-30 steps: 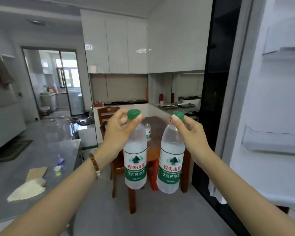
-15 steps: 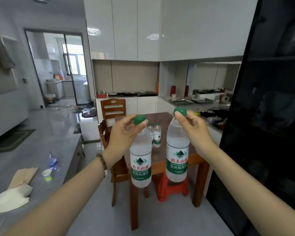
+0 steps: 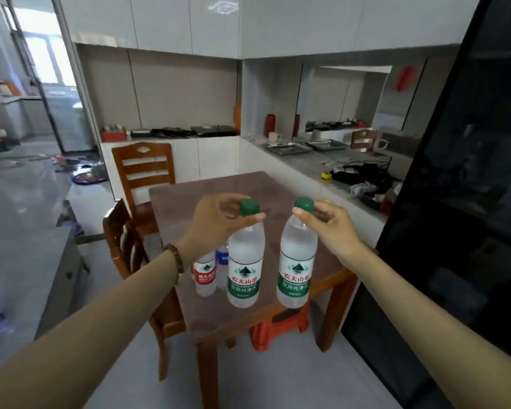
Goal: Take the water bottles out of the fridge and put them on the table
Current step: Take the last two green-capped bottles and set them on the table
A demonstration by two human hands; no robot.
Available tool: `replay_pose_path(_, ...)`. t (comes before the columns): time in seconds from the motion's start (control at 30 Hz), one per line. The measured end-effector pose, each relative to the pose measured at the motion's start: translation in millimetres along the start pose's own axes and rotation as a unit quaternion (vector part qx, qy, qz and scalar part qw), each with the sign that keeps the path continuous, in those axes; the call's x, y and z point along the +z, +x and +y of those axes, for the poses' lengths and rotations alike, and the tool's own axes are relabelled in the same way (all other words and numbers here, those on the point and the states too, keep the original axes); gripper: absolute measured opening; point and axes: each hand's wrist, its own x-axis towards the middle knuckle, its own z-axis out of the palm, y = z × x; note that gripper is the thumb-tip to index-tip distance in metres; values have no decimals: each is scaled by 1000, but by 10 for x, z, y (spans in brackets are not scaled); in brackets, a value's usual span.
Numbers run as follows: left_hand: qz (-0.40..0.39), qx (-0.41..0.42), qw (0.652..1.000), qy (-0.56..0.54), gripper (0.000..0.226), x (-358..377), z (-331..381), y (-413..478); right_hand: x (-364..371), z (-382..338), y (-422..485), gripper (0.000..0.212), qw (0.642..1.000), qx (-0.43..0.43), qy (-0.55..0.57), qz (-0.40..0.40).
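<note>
I hold two clear water bottles with green caps and green labels, each gripped by the neck. My left hand [image 3: 219, 221] is shut on the left bottle [image 3: 245, 270]. My right hand [image 3: 331, 224] is shut on the right bottle [image 3: 296, 270]. Both hang upright over the near part of the brown wooden table [image 3: 189, 208]. Two smaller bottles stand on the table just left of them: a red-labelled one [image 3: 204, 276] and a blue-labelled one [image 3: 221, 259], partly hidden behind my left bottle.
The dark fridge side [image 3: 466, 202] fills the right. Two wooden chairs [image 3: 143, 169] stand at the table's left and far side, and a red stool [image 3: 278, 329] sits under it. A cluttered grey counter [image 3: 322, 169] runs behind; a grey cabinet top [image 3: 18, 261] lies to the left.
I have walked closer to the table while turning away from the open fridge. Both bottles, still gripped by their necks, now hang over the tabletop instead of in front of it.
</note>
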Motion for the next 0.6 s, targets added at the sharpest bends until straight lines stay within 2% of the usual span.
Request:
replay_pose_path(0.27, -62, -64, 995, 36, 32, 188, -902, 981, 268, 871, 914, 11, 998, 49, -40, -20)
replay_pose_path(0.4, -45, -104, 993, 41, 37, 368, -1358, 1287, 371, 1345, 1332, 14, 994, 52, -63, -79)
replay_pose_path(0.53, -33, -136, 988, 61, 29, 533, -1715, 1471, 418, 1815, 1657, 23, 986, 59, -58, -142)
replay_pose_path(0.6, -27, -147, 985, 89, 33, 596, -1877, 1525, 438, 2062, 1777, 24, 983, 58, -57, -166)
